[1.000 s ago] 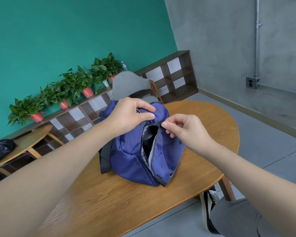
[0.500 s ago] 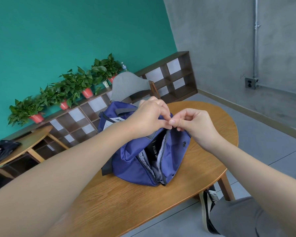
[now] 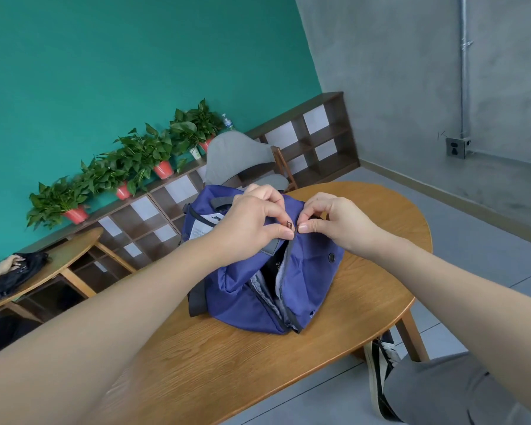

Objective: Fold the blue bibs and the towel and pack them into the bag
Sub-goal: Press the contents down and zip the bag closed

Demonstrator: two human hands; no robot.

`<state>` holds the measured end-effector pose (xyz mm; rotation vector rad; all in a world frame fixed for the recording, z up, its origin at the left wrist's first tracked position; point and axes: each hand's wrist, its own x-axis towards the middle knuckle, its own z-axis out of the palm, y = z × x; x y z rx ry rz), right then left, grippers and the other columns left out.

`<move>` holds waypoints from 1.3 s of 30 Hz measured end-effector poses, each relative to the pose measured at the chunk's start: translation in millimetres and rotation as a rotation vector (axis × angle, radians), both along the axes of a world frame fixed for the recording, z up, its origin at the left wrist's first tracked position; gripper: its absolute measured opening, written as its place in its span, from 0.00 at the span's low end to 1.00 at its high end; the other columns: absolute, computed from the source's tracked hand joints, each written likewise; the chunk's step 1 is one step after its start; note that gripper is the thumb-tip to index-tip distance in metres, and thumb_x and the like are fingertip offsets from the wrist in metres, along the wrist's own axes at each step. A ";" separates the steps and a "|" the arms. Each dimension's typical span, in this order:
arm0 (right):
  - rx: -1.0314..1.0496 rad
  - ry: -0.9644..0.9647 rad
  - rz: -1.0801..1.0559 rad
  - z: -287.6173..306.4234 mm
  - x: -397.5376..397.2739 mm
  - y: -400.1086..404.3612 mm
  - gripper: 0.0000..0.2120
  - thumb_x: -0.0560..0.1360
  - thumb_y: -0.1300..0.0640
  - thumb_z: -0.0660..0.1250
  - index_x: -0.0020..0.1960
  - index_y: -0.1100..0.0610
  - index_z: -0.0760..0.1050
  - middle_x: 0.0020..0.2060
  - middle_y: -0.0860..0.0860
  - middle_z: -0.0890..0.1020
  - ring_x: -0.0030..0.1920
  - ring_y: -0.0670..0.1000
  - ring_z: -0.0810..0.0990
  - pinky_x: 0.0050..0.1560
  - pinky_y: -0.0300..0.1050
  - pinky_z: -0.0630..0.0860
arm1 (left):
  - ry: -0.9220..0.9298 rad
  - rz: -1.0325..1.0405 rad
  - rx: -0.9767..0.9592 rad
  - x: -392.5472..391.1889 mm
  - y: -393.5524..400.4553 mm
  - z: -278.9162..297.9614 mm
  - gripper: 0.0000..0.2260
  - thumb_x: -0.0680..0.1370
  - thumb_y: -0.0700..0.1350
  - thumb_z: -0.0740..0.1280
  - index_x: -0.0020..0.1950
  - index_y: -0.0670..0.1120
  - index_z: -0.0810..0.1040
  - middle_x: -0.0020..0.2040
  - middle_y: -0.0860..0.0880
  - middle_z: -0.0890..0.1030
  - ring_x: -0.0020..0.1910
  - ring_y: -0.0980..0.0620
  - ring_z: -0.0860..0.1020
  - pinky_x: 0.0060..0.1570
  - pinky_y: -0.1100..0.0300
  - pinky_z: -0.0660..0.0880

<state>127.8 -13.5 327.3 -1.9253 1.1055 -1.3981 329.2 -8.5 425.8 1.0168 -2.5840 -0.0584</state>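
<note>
Where the grey trouser leg [image 3: 442, 391] and a dark sneaker [image 3: 380, 372] filled the lower right corner, sat at the near edge of the round wooden table [image 3: 215, 363]. Reached forward with both bare forearms over the tabletop. Found, at the middle of the table, the blue bag [image 3: 304, 280], standing upright with its zip partly undone: a dark gap down the front face, grey lining showing, top end drawn together. Held there by the left hand [image 3: 252, 219], fingers [image 3: 284, 233] curled, thumb and forefinger pinching the fabric at the top of the zip. Met just beside it by the right hand [image 3: 337, 219], thumb and forefinger tips pressed together on the opposite edge of the opening. Between the two hands, a small dark zip pull [image 3: 288, 224], standing up; cannot tell which hand touched it. On the bag's left side, a white label [image 3: 201, 230] and a grey strap [image 3: 196, 299] hanging to the table. No bibs or towel to be seen outside the bag; contents hidden in the dark gap.

Beyond the table, a grey chair [image 3: 239, 154]. Further left, a second wooden table [image 3: 62, 259] carrying a black bag [image 3: 16, 277], with another person's hand [image 3: 11, 262] resting on it. Against the teal wall [image 3: 135, 56], a low cubby shelf [image 3: 313, 142] topped with potted plants [image 3: 147, 148] in red pots. To the right, a grey concrete wall [image 3: 396, 72] with a pipe and a socket box [image 3: 455, 147].
</note>
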 end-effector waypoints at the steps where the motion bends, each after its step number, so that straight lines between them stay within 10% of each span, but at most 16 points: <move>1: 0.007 -0.003 -0.034 -0.6 -0.5 -0.7 0.02 0.73 0.59 0.76 0.44 0.55 0.84 0.46 0.48 0.81 0.49 0.44 0.77 0.54 0.33 0.71 | 0.008 0.004 -0.007 3.2 2.6 -0.9 0.04 0.71 0.48 0.80 0.42 0.52 0.87 0.46 0.57 0.76 0.54 0.58 0.70 0.62 0.44 0.68; 8: -0.010 -0.021 -0.189 -7.0 5.6 1.3 0.06 0.75 0.61 0.73 0.43 0.52 0.80 0.45 0.43 0.79 0.50 0.41 0.76 0.49 0.25 0.66 | -0.021 0.006 -0.176 31.5 24.4 -11.8 0.02 0.72 0.49 0.79 0.42 0.55 0.87 0.52 0.61 0.71 0.58 0.60 0.64 0.63 0.69 0.51; 14: -0.014 0.047 -0.222 -0.6 11.7 7.3 0.09 0.76 0.59 0.73 0.41 0.48 0.78 0.45 0.44 0.78 0.50 0.46 0.75 0.49 0.30 0.66 | 0.007 0.010 -0.270 44.0 34.7 -24.3 0.01 0.72 0.51 0.77 0.42 0.56 0.88 0.58 0.58 0.71 0.64 0.52 0.66 0.65 0.52 0.58; 25: -0.025 0.141 -0.193 8.4 17.9 20.0 0.08 0.77 0.58 0.72 0.42 0.48 0.78 0.46 0.42 0.78 0.50 0.44 0.75 0.47 0.28 0.66 | 0.279 0.045 -0.686 67.8 54.5 -75.2 0.03 0.73 0.43 0.77 0.43 0.51 0.88 0.41 0.50 0.74 0.46 0.50 0.71 0.57 0.53 0.62; 39: 0.025 0.130 -0.210 7.4 11.1 18.1 0.02 0.78 0.57 0.70 0.47 0.54 0.80 0.47 0.45 0.78 0.49 0.42 0.75 0.45 0.24 0.66 | 0.201 -0.012 -0.693 32.4 31.3 -56.8 0.04 0.74 0.42 0.78 0.43 0.51 0.88 0.37 0.49 0.70 0.38 0.49 0.70 0.50 0.50 0.64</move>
